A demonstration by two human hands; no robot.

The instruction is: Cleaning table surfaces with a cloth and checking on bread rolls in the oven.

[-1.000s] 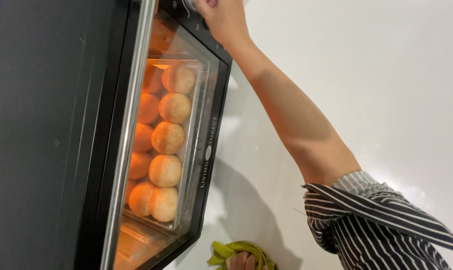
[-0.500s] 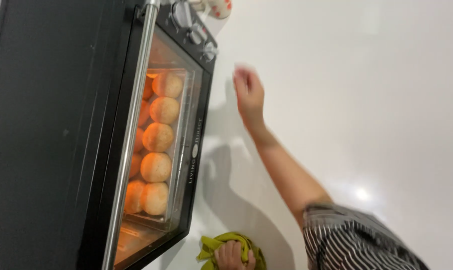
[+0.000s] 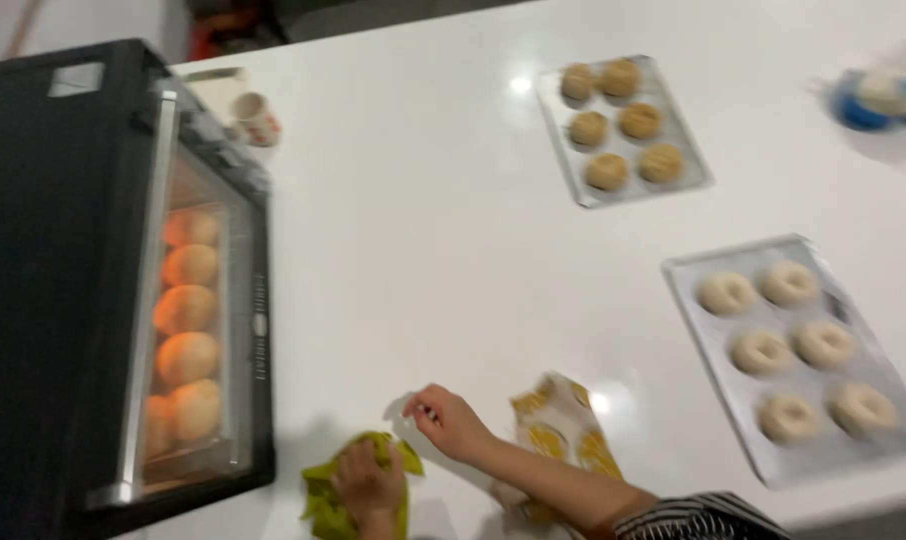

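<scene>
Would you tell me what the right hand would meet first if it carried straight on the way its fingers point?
Probably the oven: the right hand points left across bare white counter toward its glass door, though depth is unclear.

The oven (image 3: pixel 123 290) stands at the left of the counter (image 3: pixel 413 230), a row of rolls (image 3: pixel 185 330) inside it behind the door, a cup (image 3: pixel 257 118) just behind it. Near the front edge, the left hand (image 3: pixel 371 485) lies on a cloth (image 3: pixel 325 505), the right hand (image 3: pixel 451 420) just right of it, a patterned mitt (image 3: pixel 563 425) beyond. Far right, the tray of dough rings (image 3: pixel 793 350) sits nearer, the tray of baked buns (image 3: pixel 621 125) behind it.
</scene>
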